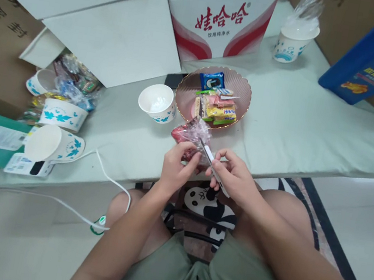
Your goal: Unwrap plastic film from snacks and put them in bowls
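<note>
My left hand (174, 166) pinches the red snack in its clear crinkly plastic bag (190, 139) at the table edge; my right hand (234, 176) grips a white-handled cutter (212, 164), blade at the wrapper. I judge the opening cut is in hand; next needs a steady slice.

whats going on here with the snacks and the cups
A seated person holds a clear snack packet with red contents at the table edge. The left hand pinches the packet from below, while the right hand holds a slim white tool, possibly a cutter, against it. Just behind sits a pink plate of wrapped snacks, with an empty paper cup beside it. More cups lie further left.
</note>
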Action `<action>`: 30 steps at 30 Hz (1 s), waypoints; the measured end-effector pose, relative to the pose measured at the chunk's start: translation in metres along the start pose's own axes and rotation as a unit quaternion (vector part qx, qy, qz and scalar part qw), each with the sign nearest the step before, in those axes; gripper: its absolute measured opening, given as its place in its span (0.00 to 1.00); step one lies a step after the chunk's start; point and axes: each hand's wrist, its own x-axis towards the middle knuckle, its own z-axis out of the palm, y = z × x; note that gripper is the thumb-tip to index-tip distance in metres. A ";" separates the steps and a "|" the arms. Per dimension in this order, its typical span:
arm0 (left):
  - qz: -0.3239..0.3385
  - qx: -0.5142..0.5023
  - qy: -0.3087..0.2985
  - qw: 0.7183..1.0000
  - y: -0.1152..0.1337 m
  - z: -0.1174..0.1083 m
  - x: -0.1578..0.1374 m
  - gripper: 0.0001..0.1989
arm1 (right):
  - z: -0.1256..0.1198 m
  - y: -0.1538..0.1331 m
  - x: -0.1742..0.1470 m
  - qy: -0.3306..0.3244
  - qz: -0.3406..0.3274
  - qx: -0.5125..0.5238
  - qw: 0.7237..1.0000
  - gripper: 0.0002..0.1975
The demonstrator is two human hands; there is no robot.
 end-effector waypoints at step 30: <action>-0.124 0.051 -0.005 0.991 -0.033 -0.050 0.011 0.10 | 0.002 0.016 0.027 -0.025 -0.338 -0.511 0.790 0.23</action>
